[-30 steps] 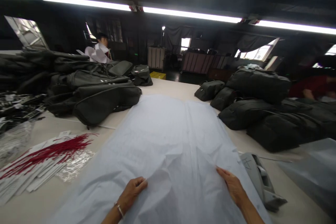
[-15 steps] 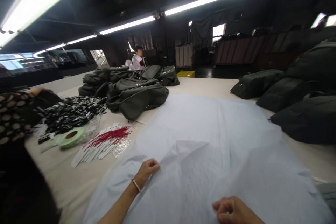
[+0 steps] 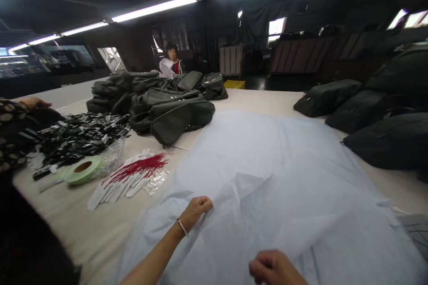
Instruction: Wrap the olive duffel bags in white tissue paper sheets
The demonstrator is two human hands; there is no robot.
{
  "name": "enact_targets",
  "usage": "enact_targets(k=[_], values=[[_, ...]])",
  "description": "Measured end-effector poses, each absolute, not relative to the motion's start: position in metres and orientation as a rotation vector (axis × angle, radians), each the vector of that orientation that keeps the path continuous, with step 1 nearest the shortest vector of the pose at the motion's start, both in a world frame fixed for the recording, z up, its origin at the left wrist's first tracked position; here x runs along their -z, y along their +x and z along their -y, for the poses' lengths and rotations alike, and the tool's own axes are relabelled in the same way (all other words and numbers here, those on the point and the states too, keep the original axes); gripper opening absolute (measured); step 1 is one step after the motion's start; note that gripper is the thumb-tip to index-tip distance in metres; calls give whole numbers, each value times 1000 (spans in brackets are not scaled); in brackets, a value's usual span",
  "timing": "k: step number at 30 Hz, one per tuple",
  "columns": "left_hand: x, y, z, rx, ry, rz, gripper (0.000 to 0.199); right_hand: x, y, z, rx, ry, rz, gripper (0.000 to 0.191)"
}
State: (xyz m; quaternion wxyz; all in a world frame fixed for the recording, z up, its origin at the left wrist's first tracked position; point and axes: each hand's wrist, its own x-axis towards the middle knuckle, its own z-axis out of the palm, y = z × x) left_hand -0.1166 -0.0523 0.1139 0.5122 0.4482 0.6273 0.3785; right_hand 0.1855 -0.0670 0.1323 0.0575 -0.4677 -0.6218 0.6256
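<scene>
Head view: pale sheet (image 3: pixel 254 151) spread from centre down to six o'clock, over a cream table (image 3: pixel 110 227), creased, with a raised fold near the middle; left hand (image 3: pixel 197 210) between six and seven o'clock, fingers curled and pressed together, thumb against index, pinching the sheet at a crease; bracelet (image 3: pixel 183 227) on that wrist; right hand (image 3: pixel 276 268) at five o'clock, over the sheet, fingers curled inward, blurred; cannot tell whether any film is pinched there.

Same view, round the dial: dark bags (image 3: pixel 182 120) heaped at nine to ten o'clock, just beside the sheet's far left edge; more dark bags (image 3: pixel 391 140) at three o'clock; tags with red strings (image 3: pixel 130 176) fanned at eight; roll of green tape (image 3: pixel 83 170) past them, toward nine; heap of black straps (image 3: pixel 83 136) behind the roll; co-worker's hand (image 3: pixel 34 103) at nine, far edge; another person (image 3: pixel 174 62) at eleven, holding something pale; yellow crate (image 3: pixel 234 84) at one, beyond the table.
</scene>
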Motion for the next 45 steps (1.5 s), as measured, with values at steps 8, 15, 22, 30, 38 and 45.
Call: enact_targets(k=[8, 15, 22, 30, 38, 45], values=[[-133, -114, 58, -974, 1332, -1542, 29, -200, 104, 56, -1858, -1354, 1111, 74], [-133, -114, 60, -1090, 1690, -1502, 20, -214, 109, 94, -1696, -1516, 894, 72], [-124, -114, 57, -1112, 1942, -1383, 18, -210, 129, 115, -1497, -1767, 969, 42], [-121, -117, 59, -1055, 2072, -1316, 17, -184, 144, 131, -1586, -1853, 949, 51], [-142, -113, 67, -1087, 2103, -1276, 22, -178, 142, 133, -1424, -1874, 965, 48], [-160, -63, 111, -781, 2037, -1078, 47, -163, 121, 135, -1665, -1644, 783, 64]])
